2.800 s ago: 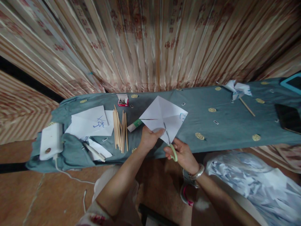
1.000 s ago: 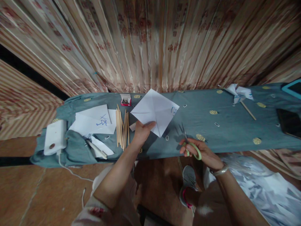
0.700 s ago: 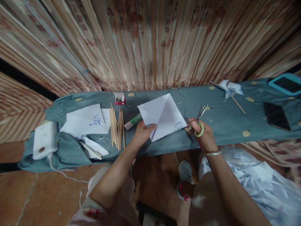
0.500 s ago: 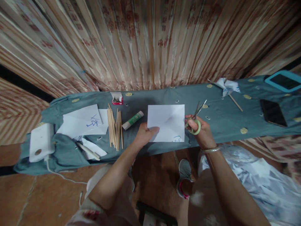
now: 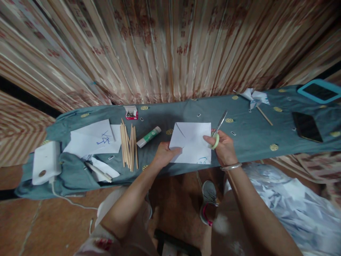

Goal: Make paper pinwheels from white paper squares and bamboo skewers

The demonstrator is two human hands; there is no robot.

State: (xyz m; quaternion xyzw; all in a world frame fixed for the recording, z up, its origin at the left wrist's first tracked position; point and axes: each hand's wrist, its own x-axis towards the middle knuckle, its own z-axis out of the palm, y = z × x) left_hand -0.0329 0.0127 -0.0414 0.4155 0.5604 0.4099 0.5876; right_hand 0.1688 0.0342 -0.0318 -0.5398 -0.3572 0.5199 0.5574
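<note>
A white square paper sheet (image 5: 191,142) with crease lines and blue pen marks lies near the front edge of the blue-grey cloth-covered table (image 5: 247,138). My left hand (image 5: 165,155) pinches its left edge. My right hand (image 5: 223,146) is closed round the green handle of a pair of scissors (image 5: 217,131), whose blades are together and point up and away. The thumb of that hand rests on the sheet's right edge.
Left of the sheet lie a green glue stick (image 5: 148,137), several wooden sticks (image 5: 128,145), loose papers (image 5: 93,139), a white device (image 5: 46,162) and a small red box (image 5: 131,113). At right are a paper pinwheel (image 5: 253,98), a dark phone (image 5: 306,126) and a teal tablet (image 5: 319,91).
The sheet was turned from a diamond to square with the table edge and laid down. My right hand moved the scissors off to the right, then back to the sheet's right edge; the blades closed.
</note>
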